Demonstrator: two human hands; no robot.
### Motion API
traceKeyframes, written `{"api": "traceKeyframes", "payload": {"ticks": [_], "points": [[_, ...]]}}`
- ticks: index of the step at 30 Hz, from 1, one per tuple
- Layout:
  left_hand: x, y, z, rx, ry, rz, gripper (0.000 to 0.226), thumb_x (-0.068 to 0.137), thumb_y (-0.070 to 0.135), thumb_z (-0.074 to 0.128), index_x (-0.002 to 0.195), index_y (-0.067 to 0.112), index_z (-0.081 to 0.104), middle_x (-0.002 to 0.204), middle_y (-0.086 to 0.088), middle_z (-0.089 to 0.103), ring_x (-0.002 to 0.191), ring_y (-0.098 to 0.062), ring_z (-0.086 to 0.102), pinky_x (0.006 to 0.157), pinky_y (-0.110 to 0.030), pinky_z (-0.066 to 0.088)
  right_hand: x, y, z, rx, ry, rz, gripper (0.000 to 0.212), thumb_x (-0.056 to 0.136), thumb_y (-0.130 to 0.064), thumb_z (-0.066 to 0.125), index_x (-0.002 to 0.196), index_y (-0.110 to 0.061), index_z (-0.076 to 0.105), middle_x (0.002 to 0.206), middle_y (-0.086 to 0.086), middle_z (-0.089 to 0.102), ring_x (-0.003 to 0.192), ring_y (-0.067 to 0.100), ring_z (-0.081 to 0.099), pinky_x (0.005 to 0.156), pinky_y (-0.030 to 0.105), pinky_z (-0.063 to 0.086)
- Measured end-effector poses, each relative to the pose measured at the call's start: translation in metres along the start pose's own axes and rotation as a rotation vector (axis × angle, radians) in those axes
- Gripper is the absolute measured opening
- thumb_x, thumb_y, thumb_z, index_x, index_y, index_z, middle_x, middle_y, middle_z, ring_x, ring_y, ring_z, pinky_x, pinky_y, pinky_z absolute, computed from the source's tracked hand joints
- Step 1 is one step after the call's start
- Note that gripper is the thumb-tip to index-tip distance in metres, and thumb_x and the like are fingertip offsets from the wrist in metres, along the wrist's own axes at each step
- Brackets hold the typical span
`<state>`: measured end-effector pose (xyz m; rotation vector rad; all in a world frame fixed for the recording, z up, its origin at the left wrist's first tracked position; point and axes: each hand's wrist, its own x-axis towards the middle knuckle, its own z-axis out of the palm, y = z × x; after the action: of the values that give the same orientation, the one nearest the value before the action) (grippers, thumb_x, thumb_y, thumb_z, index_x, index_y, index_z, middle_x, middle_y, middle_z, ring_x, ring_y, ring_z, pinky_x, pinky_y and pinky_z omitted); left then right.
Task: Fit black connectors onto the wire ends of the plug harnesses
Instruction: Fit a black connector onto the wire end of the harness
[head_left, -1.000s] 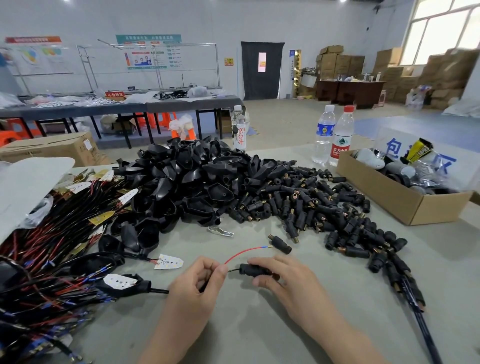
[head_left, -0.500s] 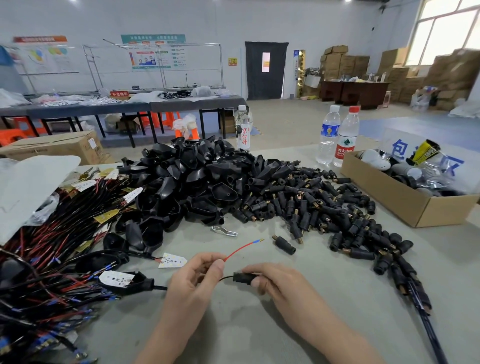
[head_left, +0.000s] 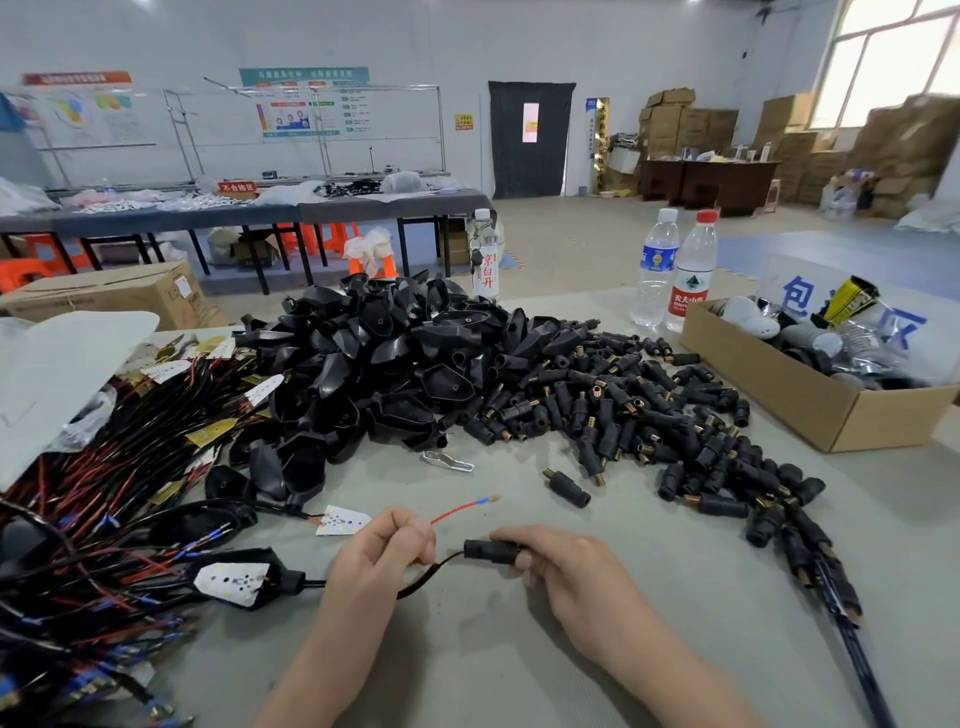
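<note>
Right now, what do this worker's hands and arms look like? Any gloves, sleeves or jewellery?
The left hand and right hand are bare, with no gloves or finger tape and no rings that show. Neither wrist carries a watch or bracelet. The left forearm and right forearm are uncovered down to the picture's lower edge, so no sleeve is in view.

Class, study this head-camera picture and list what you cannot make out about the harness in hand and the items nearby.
All in the head view:
How far the black wire sits inside the black connector: hidden by its shell and the right hand.
Where the red wire joins the harness: covered by the left hand.
The cardboard box contents: partly cut off by the right edge.
</note>
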<state>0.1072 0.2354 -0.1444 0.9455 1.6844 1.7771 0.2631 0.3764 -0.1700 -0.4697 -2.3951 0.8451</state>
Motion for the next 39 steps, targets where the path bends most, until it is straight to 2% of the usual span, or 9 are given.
{"api": "traceKeyframes", "payload": {"ticks": [4, 10, 16, 20, 23, 27, 32, 35, 39], "points": [[-0.001, 0.001, -0.002, 0.033, -0.027, 0.002, 0.015, 0.076, 0.025, 0.058, 0.062, 0.018, 0.055, 0.080, -0.002, 0.064, 0.078, -0.017, 0.054, 0.080, -0.030, 0.041, 0.001, 0.001, -0.004, 0.042, 0.026, 0.032, 0.030, 0.099, -0.012, 0.046, 0.110, -0.026, 0.070, 0.080, -0.016, 0.067, 0.070, 0.003, 0.052, 0.072, 0.014, 0.044], [-0.001, -0.002, -0.009, 0.063, -0.034, 0.022, 0.029, 0.095, -0.010, 0.048, 0.069, 0.000, 0.050, 0.086, -0.015, 0.069, 0.081, -0.017, 0.066, 0.077, -0.019, 0.053, 0.000, 0.002, -0.009, 0.081, 0.020, 0.081, 0.035, 0.099, -0.002, 0.050, 0.107, -0.030, 0.070, 0.080, -0.016, 0.066, 0.071, 0.003, 0.051, 0.071, 0.012, 0.042], [0.002, -0.003, -0.007, -0.085, 0.063, -0.041, 0.020, 0.097, -0.008, 0.049, 0.078, -0.003, 0.052, 0.074, -0.011, 0.068, 0.078, -0.030, 0.073, 0.074, -0.026, 0.060, 0.000, 0.005, -0.010, 0.137, 0.062, 0.118, 0.041, 0.098, 0.003, 0.050, 0.108, -0.030, 0.070, 0.085, -0.018, 0.066, 0.072, -0.001, 0.054, 0.071, 0.008, 0.040], [0.002, -0.004, -0.005, -0.042, 0.080, -0.013, 0.010, 0.095, -0.004, 0.056, 0.086, -0.007, 0.054, 0.067, -0.011, 0.066, 0.064, -0.021, 0.064, 0.066, -0.024, 0.058, -0.001, 0.007, -0.012, 0.111, 0.061, 0.123, 0.039, 0.099, -0.001, 0.050, 0.107, -0.034, 0.067, 0.085, -0.025, 0.066, 0.071, 0.002, 0.052, 0.069, 0.008, 0.040], [0.004, -0.006, -0.004, -0.009, 0.103, 0.002, 0.009, 0.094, -0.003, 0.058, 0.097, 0.002, 0.065, 0.067, -0.005, 0.067, 0.064, -0.015, 0.064, 0.065, -0.021, 0.056, -0.001, 0.008, -0.012, 0.087, 0.058, 0.119, 0.036, 0.101, -0.004, 0.049, 0.109, -0.035, 0.067, 0.085, -0.027, 0.065, 0.070, 0.003, 0.053, 0.067, 0.008, 0.040], [0.005, -0.012, 0.000, 0.157, 0.149, 0.066, 0.019, 0.094, 0.000, 0.060, 0.092, 0.015, 0.072, 0.070, 0.003, 0.069, 0.064, -0.006, 0.063, 0.065, -0.016, 0.052, -0.002, 0.010, -0.012, 0.056, 0.061, 0.105, 0.037, 0.100, -0.005, 0.050, 0.109, -0.038, 0.065, 0.087, -0.029, 0.065, 0.072, 0.005, 0.054, 0.067, 0.009, 0.041], [0.003, -0.017, 0.004, 0.447, 0.240, 0.249, 0.025, 0.090, 0.002, 0.065, 0.087, 0.027, 0.068, 0.080, 0.013, 0.066, 0.064, -0.005, 0.057, 0.059, -0.011, 0.043, 0.000, 0.011, -0.011, 0.022, 0.058, 0.091, 0.041, 0.101, -0.009, 0.049, 0.108, -0.049, 0.056, 0.092, -0.024, 0.064, 0.072, 0.008, 0.055, 0.067, 0.009, 0.041], [0.000, -0.017, 0.002, 0.607, 0.244, 0.372, 0.030, 0.087, 0.001, 0.067, 0.089, 0.030, 0.063, 0.082, 0.012, 0.060, 0.070, -0.006, 0.056, 0.062, -0.013, 0.042, 0.000, 0.011, -0.010, -0.002, 0.042, 0.079, 0.050, 0.099, -0.005, 0.049, 0.112, -0.053, 0.050, 0.096, -0.023, 0.063, 0.074, 0.008, 0.055, 0.067, 0.010, 0.041], [-0.001, -0.019, 0.000, 0.748, 0.227, 0.462, 0.028, 0.084, -0.003, 0.070, 0.091, 0.023, 0.064, 0.077, 0.012, 0.057, 0.071, -0.006, 0.056, 0.064, -0.018, 0.044, 0.000, 0.016, -0.009, -0.019, 0.033, 0.092, 0.050, 0.097, 0.002, 0.049, 0.110, -0.045, 0.060, 0.093, -0.022, 0.064, 0.074, 0.008, 0.055, 0.067, 0.009, 0.041]]}}
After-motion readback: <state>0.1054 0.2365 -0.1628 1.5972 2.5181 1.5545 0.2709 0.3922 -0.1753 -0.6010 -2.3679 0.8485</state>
